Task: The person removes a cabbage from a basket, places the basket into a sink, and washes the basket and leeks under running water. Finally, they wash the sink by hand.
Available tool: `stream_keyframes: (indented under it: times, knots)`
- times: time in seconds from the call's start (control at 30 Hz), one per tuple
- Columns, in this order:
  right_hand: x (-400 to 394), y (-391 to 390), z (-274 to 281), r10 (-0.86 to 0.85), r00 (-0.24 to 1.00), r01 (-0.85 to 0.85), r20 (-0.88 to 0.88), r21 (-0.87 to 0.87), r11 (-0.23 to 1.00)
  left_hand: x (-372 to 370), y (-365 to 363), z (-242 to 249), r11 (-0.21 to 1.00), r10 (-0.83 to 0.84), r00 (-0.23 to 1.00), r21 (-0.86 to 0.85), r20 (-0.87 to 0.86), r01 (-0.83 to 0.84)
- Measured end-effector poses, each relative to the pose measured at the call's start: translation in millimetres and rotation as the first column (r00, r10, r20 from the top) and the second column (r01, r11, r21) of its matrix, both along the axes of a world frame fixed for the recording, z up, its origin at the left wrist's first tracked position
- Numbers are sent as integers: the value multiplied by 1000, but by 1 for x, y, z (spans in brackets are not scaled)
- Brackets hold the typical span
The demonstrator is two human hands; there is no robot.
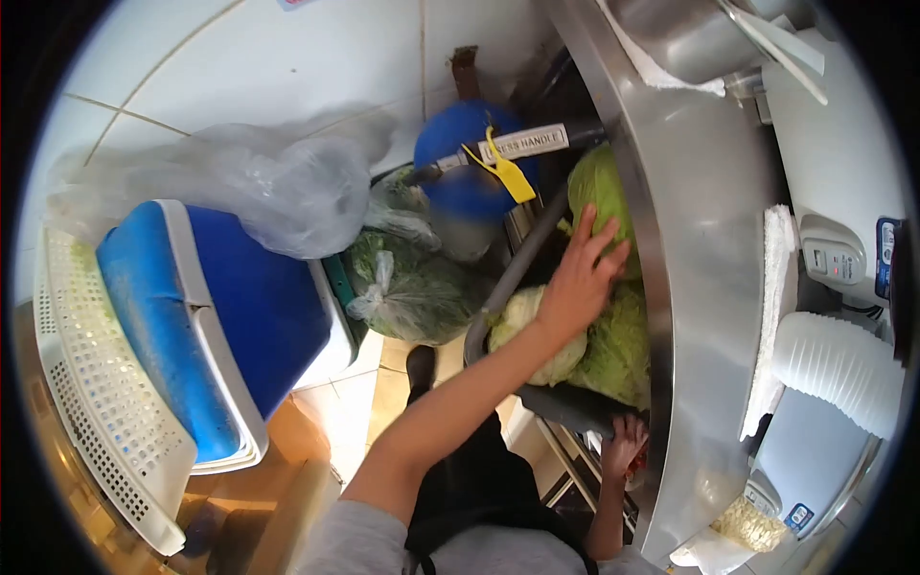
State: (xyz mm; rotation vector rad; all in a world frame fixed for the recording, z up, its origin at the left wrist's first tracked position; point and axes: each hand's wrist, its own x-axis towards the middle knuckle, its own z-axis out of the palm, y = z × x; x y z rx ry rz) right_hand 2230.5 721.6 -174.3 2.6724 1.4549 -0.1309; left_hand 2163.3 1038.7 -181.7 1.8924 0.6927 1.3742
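Observation:
Inside a dark grey crate [498, 297], partly under the steel counter, lie a green leafy head [599, 182], more light green leaves [618, 345] and a pale cabbage [522, 316]. My left hand [580, 278] reaches over the crate with its fingers spread on the green leafy head, holding nothing. Lower down, my right hand [623, 446] is curled at the near rim of the crate, its fingers wrapped over the edge. Something small and red shows beside that hand; what it is cannot be made out.
A steel counter [709, 249] runs along the right, with white cloths and stacked white lids [834, 359]. Left are a blue cooler [249, 297], a white perforated basket [105, 402] and bagged greens [412, 287]. A labelled handle [527, 142] crosses behind the crate.

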Motion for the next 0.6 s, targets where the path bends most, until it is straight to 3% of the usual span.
stream_keyframes:
  times: [0.03,0.07,0.13,0.2,0.27,0.33,0.4,0.43,0.53,0.6]
  knots:
    - [2,8,1,-21,999,20,28,31,999,1,9,1,999,-44,993,5,-109,45]
    - [3,12,0,-41,998,39,38,40,998,3,18,6,998,-60,992,-13,-110,59]
    - [7,22,-7,-109,994,107,25,88,990,4,33,14,993,-68,902,54,-426,100]
    - [13,41,-11,-153,988,153,-7,121,981,0,30,23,1000,-16,904,7,-428,21]
    - [19,53,-16,-149,986,139,79,126,982,-8,17,30,998,25,899,-37,-436,-45]
    - [40,50,-40,-175,962,151,208,124,981,-34,-15,38,955,-47,974,-296,-223,-22]
    - [67,60,-54,-163,967,135,194,150,979,-63,-51,24,925,-182,963,-367,-198,99]
    - [87,59,-65,-187,975,161,118,197,967,-79,-67,18,893,-241,942,-434,-236,120]
    - [133,71,-87,-143,984,112,101,266,957,-131,-112,-13,784,-367,867,-614,-337,93]
    - [149,80,-102,30,824,-163,566,186,969,-162,-134,-32,752,-364,837,-659,-409,5]
